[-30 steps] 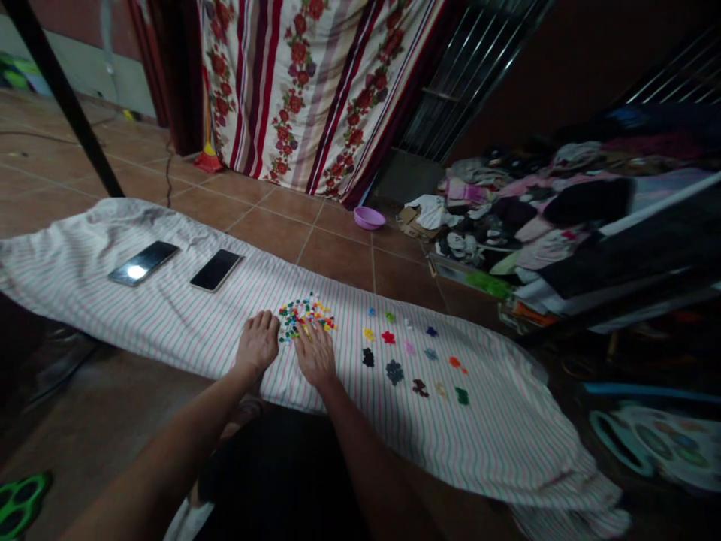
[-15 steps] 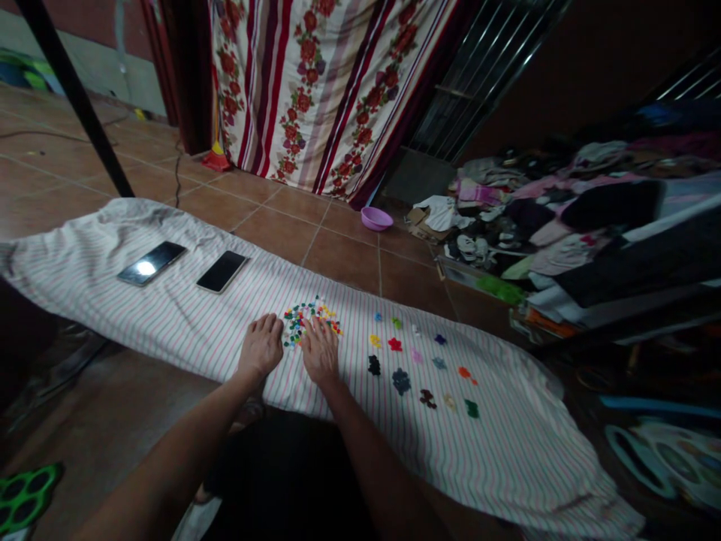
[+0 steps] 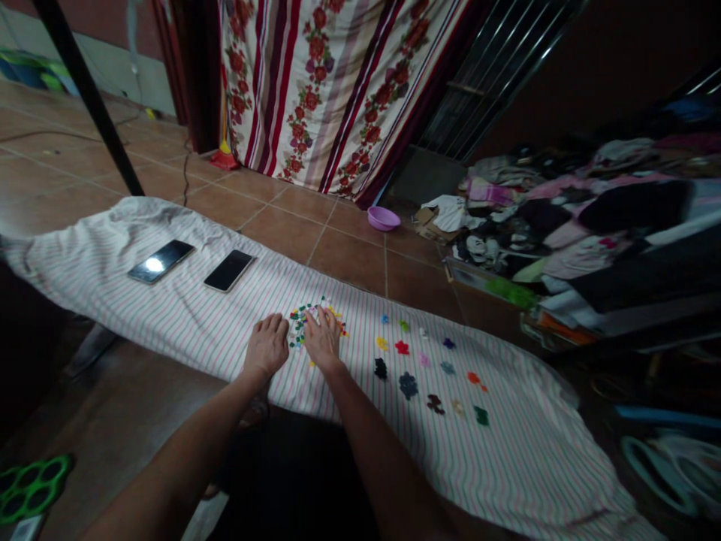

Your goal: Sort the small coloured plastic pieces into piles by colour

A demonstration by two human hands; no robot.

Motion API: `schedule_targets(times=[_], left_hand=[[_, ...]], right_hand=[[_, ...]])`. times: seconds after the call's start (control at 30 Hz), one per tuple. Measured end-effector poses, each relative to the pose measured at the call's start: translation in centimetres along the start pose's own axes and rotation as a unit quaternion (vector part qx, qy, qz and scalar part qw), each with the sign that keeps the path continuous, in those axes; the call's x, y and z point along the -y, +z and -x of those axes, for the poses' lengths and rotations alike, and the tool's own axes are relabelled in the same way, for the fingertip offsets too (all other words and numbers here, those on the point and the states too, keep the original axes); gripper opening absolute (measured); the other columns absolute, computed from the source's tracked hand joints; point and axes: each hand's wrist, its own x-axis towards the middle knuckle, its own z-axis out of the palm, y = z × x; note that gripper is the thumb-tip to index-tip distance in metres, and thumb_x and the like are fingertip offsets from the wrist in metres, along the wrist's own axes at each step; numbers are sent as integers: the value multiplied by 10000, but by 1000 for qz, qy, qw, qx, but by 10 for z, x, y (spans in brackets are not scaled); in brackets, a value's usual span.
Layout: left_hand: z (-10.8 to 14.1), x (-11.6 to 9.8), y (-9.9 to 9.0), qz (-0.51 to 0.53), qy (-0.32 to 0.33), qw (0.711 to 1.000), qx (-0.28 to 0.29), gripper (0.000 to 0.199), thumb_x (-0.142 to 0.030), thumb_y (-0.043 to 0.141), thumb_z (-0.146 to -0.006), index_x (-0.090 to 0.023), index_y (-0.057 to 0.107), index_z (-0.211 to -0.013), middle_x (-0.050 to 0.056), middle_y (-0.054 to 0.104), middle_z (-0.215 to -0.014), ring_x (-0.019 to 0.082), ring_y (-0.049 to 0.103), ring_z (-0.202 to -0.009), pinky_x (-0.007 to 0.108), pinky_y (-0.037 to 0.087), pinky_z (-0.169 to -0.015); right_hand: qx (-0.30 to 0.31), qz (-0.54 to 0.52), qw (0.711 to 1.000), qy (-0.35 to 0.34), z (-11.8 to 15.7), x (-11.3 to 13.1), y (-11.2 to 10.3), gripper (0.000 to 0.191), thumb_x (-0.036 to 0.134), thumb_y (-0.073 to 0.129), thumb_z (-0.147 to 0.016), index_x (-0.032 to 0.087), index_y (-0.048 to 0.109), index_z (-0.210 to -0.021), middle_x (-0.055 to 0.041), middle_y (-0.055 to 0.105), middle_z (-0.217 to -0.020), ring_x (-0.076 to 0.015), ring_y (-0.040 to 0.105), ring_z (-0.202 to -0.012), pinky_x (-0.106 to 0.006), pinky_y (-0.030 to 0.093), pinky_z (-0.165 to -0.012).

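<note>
A mixed pile of small coloured pieces point(image 3: 297, 330) lies on the striped cloth point(image 3: 338, 387); they are too small to name exactly. My right hand point(image 3: 323, 340) rests over this pile with fingers spread, hiding part of it. At the pile's left edge my left hand point(image 3: 268, 346) lies palm down on the cloth, fingers side by side, holding nothing visible. To the right, pieces sit in small single-colour groups, among them red pieces point(image 3: 402, 348), black pieces point(image 3: 381, 368), dark grey pieces point(image 3: 408, 385), orange pieces point(image 3: 476, 381) and green pieces point(image 3: 481, 415).
Two phones, one glossy point(image 3: 161, 261) and one dark-screened point(image 3: 229, 270), lie on the cloth at left. Beyond it, a purple basin point(image 3: 384, 219) stands on the tiled floor near a floral curtain point(image 3: 315, 98). Heaped clothes point(image 3: 529, 203) fill the right side.
My right hand has shifted slightly over the pile, its fingers now nearer the far side. A few yellow pieces show below it. The whole view has moved a little.
</note>
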Motion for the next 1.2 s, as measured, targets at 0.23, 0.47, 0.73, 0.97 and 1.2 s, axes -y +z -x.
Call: schedule_targets(times=[0.23,0.47,0.73,0.97,1.2], left_hand=[[0,1,3,3,-1,1000,-16,286,-190,434,-887,-188,602,-1118,128,614,-1247,274,539,-1171,433,425,-953],[0,1,3,-2,3,1000,-11,280,-189,438,-884,-182,594,-1117,120,613,-1253,274,536,-1179,421,419,-958],[-1,0,1,-7,2,1000,-6,272,-187,440,-883,-186,591,-1109,116,611,-1258,277,534,-1187,426,417,-969],[0,0,2,-4,3,1000,-11,275,-184,437,-884,-185,598,-1108,123,617,-1243,277,541,-1177,425,424,-956],[1,2,3,1,2,1000,-12,287,-194,451,-881,-182,603,-1124,127,616,-1260,279,542,-1183,425,431,-960]], right_hand=[[-11,-22,1000,11,-4,-4,-14,271,294,501,-970,308,740,-1099,-41,581,-1351,-265,374,-1304,-424,307,-1064],[25,-47,999,-6,-27,3,-15,224,299,543,-958,293,752,-1040,-32,690,-1082,-223,481,-1097,-344,329,-953],[50,-15,999,10,-40,9,-9,205,281,555,-942,279,755,-986,-40,717,-1016,-225,525,-1029,-341,335,-892],[10,-66,998,1,-34,1,-10,128,218,589,-889,228,710,-930,-34,725,-924,-208,558,-980,-304,367,-890],[-51,-151,987,20,-21,-11,-6,163,139,554,-841,221,656,-937,-21,708,-898,-181,613,-922,-288,430,-877]])
